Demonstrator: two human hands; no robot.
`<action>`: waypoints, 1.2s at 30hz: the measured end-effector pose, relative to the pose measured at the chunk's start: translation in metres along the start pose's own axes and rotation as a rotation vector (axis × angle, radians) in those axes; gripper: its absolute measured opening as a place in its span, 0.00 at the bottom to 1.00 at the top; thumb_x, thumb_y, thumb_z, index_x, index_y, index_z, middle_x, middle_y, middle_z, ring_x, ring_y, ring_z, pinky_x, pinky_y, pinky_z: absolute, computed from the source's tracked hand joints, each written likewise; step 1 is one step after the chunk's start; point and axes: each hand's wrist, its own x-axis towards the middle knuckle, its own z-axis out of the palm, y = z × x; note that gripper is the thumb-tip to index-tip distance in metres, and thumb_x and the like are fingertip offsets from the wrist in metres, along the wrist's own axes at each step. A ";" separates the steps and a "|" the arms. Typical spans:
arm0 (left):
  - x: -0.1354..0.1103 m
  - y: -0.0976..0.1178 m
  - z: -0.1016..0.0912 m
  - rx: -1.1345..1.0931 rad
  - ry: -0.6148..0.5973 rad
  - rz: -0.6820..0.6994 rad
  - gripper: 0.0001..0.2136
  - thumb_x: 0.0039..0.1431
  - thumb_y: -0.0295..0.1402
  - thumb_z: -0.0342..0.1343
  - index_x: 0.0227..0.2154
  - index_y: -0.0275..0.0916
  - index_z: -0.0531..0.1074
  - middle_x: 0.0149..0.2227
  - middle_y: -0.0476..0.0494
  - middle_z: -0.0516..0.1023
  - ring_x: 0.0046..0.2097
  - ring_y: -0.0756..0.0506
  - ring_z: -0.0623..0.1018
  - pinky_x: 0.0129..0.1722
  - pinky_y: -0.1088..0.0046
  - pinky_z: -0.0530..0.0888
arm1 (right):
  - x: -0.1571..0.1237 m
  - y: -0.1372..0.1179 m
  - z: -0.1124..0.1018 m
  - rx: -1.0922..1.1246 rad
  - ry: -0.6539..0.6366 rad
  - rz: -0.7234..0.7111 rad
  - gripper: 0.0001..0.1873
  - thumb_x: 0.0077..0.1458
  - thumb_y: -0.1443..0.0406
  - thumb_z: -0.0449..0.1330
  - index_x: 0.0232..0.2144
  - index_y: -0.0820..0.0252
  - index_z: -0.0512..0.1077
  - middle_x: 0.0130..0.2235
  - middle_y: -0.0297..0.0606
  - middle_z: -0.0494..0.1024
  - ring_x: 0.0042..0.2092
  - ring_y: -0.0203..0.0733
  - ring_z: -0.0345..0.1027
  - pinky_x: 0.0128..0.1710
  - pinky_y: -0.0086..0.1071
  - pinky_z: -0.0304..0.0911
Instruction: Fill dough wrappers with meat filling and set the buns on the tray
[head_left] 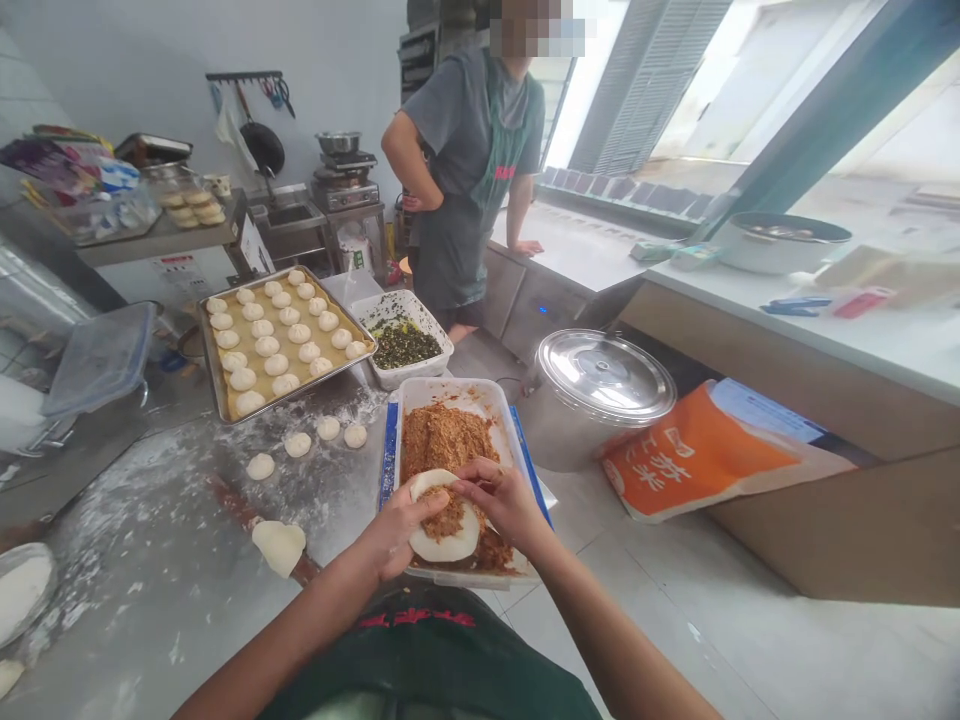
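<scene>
My left hand (394, 535) cups a flat round of white dough (442, 545) with a heap of brown crumbly filling on it. My right hand (504, 497) is closed in a pinch on the dough's far edge, folding it over the filling. Both hands hover over a clear plastic tub (405, 400) of the same brown filling. Beside me on the floured table a rolled dough piece (279, 545) lies across a rolling pin (232, 505). Three small dough balls (328, 428) sit further back.
A metal tray (214, 375) holds several shaped buns. A white tub of dark green filling (442, 345) stands behind the brown one. A lidded steel pot (604, 375) and an orange bag (694, 455) sit on the floor. Another person (469, 170) stands at the counter.
</scene>
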 end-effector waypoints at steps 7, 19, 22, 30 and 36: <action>0.009 0.000 -0.005 0.197 0.030 0.063 0.18 0.45 0.33 0.59 0.41 0.35 0.66 0.34 0.43 0.74 0.34 0.46 0.74 0.36 0.68 0.69 | 0.003 -0.009 -0.002 -0.066 -0.056 -0.106 0.10 0.54 0.60 0.53 0.28 0.59 0.69 0.29 0.35 0.72 0.32 0.36 0.64 0.32 0.29 0.59; 0.019 0.009 -0.012 0.626 0.037 0.109 0.20 0.45 0.32 0.57 0.43 0.37 0.63 0.38 0.44 0.72 0.37 0.47 0.72 0.37 0.70 0.67 | 0.020 -0.016 -0.007 -0.257 -0.175 -0.116 0.01 0.48 0.68 0.57 0.27 0.59 0.69 0.28 0.33 0.70 0.31 0.35 0.63 0.30 0.27 0.55; 0.022 0.011 -0.012 0.716 0.013 0.109 0.21 0.43 0.29 0.58 0.43 0.37 0.64 0.38 0.44 0.72 0.38 0.46 0.71 0.39 0.70 0.67 | 0.027 -0.017 -0.008 -0.236 -0.256 -0.055 0.07 0.45 0.67 0.59 0.32 0.59 0.69 0.25 0.30 0.70 0.28 0.34 0.62 0.27 0.27 0.55; 0.017 0.030 -0.011 0.256 -0.066 0.007 0.23 0.47 0.39 0.58 0.46 0.38 0.65 0.44 0.40 0.72 0.41 0.45 0.73 0.41 0.69 0.67 | 0.033 0.005 -0.004 0.123 -0.007 0.080 0.10 0.47 0.59 0.58 0.26 0.60 0.69 0.25 0.33 0.70 0.28 0.35 0.62 0.28 0.28 0.57; 0.021 0.007 -0.016 0.158 0.013 0.031 0.22 0.42 0.38 0.61 0.42 0.36 0.69 0.37 0.41 0.74 0.38 0.46 0.73 0.40 0.69 0.67 | 0.030 0.009 0.002 0.140 -0.083 0.088 0.10 0.47 0.60 0.57 0.30 0.60 0.69 0.28 0.34 0.72 0.30 0.37 0.64 0.29 0.29 0.59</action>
